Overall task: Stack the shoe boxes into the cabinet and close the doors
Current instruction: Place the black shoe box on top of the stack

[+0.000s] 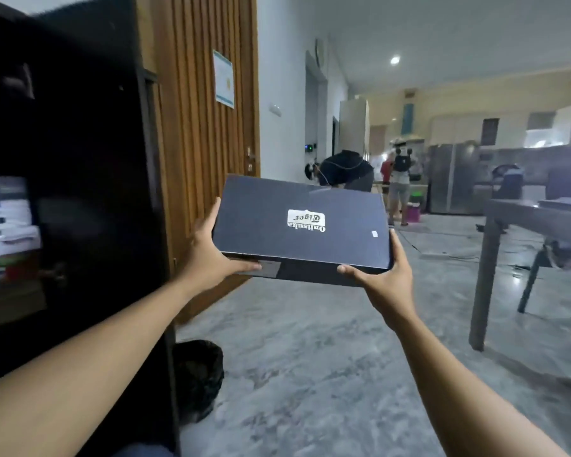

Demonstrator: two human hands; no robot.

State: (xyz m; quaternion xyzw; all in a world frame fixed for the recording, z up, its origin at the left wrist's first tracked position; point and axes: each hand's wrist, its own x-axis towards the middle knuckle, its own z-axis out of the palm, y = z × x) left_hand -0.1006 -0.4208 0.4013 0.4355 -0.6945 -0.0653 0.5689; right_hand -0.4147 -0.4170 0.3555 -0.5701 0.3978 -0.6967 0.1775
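- Grey marbled floor (310, 357) runs back to a kitchen area. A slatted wooden door (205, 127) stands at left of centre and a dark table (524, 216) at right.
- At far left stands the dark cabinet (80, 159), open, with pale boxes (7, 222) stacked inside, blurred.
- Both bare forearms reach forward and slightly upward, almost straight.
- The dark blue shoe box (304, 225) is held in the air between the hands, lid up and roughly level, its white label upside down to the camera. It sits to the right of the cabinet, in front of the door, not inside.
- The left hand (208, 252) clasps the box's left end, thumb laid along the near side wall, fingers curled around the far edge.
- The right hand (386, 278) grips the near right corner, thumb pressed on the front wall, fingers wrapped behind the right end.
- A black bag (198, 374) lies on the floor by the cabinet's foot.
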